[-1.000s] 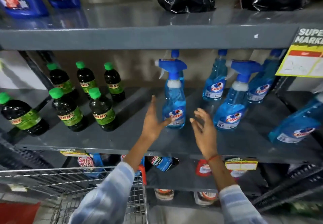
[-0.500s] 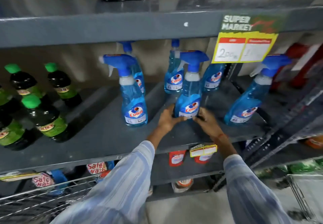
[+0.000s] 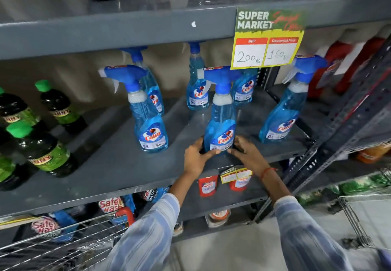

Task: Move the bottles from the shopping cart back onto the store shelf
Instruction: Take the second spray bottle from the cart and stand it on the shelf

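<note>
- Left hand (image 3: pixel 195 156) and right hand (image 3: pixel 249 156): fingers grasping base of "Colin" spray bottle (image 3: pixel 221 122), upright on grey shelf (image 3: pixel 105 165).
- Price tag (image 3: pixel 267 38) above: "SUPER MARKET", MRP 200 Rs, discounted 160.
- Lower shelf: "Safe wash" packs (image 3: pixel 111 205).

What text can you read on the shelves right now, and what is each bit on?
"SUPER MARKET", "MRP", "200 Rs", "160": yellow price sign; its red script is blurred.
"Colin", "5X": blue spray bottle gripped by left hand and right hand.
"Safe wash": pouches on lower shelf.
Green-capped bottles: partly readable, "...NNY".
Small lower price tag: unreadable.

Grey shelf (image 3: pixel 110 165): blue spray bottles (image 3: pixel 151 131), green-cap bottles (image 3: pixel 45 154).
</note>
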The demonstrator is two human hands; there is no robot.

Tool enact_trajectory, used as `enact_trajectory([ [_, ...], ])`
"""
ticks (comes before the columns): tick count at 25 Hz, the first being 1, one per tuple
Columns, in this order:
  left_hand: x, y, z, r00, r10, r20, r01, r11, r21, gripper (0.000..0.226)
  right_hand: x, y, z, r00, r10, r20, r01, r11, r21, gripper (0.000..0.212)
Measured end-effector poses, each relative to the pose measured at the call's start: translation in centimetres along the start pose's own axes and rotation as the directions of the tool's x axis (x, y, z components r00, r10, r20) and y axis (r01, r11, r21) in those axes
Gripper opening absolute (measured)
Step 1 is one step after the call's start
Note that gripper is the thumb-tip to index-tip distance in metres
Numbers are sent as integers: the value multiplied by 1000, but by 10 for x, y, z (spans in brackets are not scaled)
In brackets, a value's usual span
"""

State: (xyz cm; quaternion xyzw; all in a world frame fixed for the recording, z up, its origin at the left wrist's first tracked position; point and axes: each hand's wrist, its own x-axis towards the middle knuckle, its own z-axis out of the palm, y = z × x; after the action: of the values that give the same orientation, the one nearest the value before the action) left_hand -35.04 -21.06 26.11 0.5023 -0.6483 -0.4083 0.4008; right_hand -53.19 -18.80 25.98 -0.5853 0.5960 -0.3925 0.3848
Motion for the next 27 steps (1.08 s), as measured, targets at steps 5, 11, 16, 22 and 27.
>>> enact_trajectory([
  [5, 1, 2, 0, 1000, 9, -6, -9, 1000, 29, 51, -1, -1, 1, 1000, 10, 5, -10, 1000, -4, 38],
  [11, -1, 2, 0, 1000, -19, 2, 19, 999, 33, 52, -4, -2, 3, 1000, 26, -7, -26, 1000, -11, 40],
  [16, -5, 11, -8, 999, -30, 44, 28, 998, 53, 69, -16, -19, 12, 995, 35, -90, -34, 999, 19, 51],
  [22, -61, -13, -58, 875, 128, -468, -143, 990, 3, 51, -74, -50, 101, 868, -37, -495, 194, 943, 270, 31],
  [27, -22, -42, -137, 891, -81, -446, 121, 991, 63, 84, -7, -78, 153, 989, -67, -133, 77, 995, 67, 51],
])
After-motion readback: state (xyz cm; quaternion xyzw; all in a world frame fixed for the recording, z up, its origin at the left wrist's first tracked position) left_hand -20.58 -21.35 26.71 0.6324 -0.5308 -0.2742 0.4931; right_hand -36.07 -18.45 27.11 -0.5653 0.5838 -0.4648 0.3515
